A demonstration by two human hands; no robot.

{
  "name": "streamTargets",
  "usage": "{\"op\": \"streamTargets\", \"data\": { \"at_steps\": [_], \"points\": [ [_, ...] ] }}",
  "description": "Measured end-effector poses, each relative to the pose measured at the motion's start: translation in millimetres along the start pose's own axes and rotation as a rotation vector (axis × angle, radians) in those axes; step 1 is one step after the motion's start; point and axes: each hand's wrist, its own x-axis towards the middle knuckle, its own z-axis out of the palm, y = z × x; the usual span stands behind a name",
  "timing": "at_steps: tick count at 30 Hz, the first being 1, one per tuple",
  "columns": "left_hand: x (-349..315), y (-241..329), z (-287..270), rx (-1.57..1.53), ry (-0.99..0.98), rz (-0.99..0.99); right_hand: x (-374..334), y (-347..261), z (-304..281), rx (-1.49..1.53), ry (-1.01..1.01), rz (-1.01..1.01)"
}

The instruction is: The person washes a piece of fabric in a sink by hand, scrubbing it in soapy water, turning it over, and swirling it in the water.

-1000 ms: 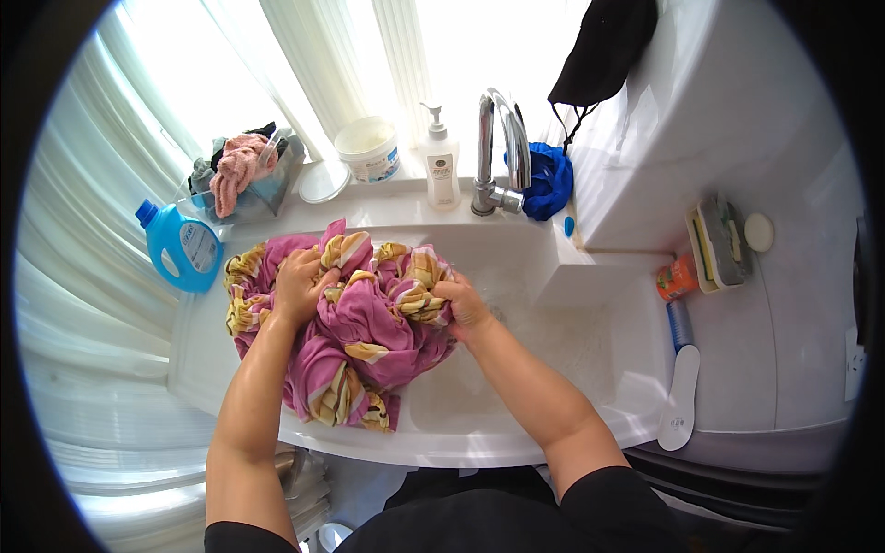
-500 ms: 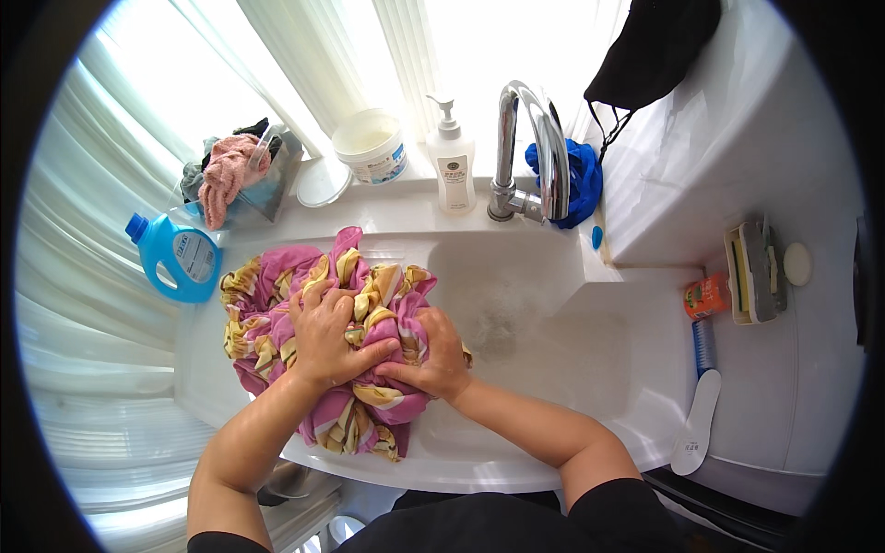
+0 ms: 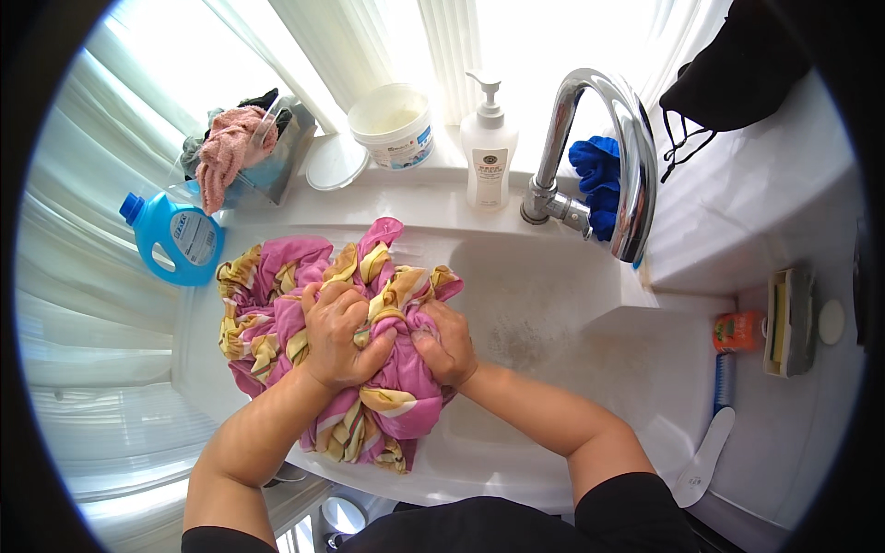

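Left hand (image 3: 341, 339) and right hand (image 3: 448, 345) in pinching grip on pink cloth (image 3: 407, 370), blue bottle (image 3: 192, 238) beside, chrome faucet (image 3: 557, 138) beyond

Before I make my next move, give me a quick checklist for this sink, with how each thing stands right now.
1. Left hand on the cloth: ok, its fingers curl over the folds.
2. Right hand on the cloth: ok, its thumb lies across the pink part.
3. Cloth clear of the tap: ok, it lies well to the left of the spout.
4. Blue bottle capped: ok, the blue cap is on.
5. Tub covered: not ok, it stands open with a white lid beside it.
6. Cloth free of soap: cannot tell from this view.
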Motion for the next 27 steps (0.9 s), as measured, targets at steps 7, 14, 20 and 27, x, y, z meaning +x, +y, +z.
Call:
{"op": "streamTargets", "data": {
  "at_steps": [7, 14, 20, 27],
  "points": [
    [-4, 0, -16, -0.021, 0.075, -0.010, -18, -10, 1, 0.218, 0.090, 0.256],
    [-27, -3, -60, -0.157, -0.141, 0.012, -69, -17, -13, 0.971, 0.248, 0.825],
    [-25, 37, -44, 0.130, 0.138, -0.086, -61, 51, -10, 0.582, 0.187, 0.919],
    [-72, 146, -5, 0.326, -0.273, -0.022, -55, 37, -16, 0.003, 0.331, 0.649]
  ]
}}
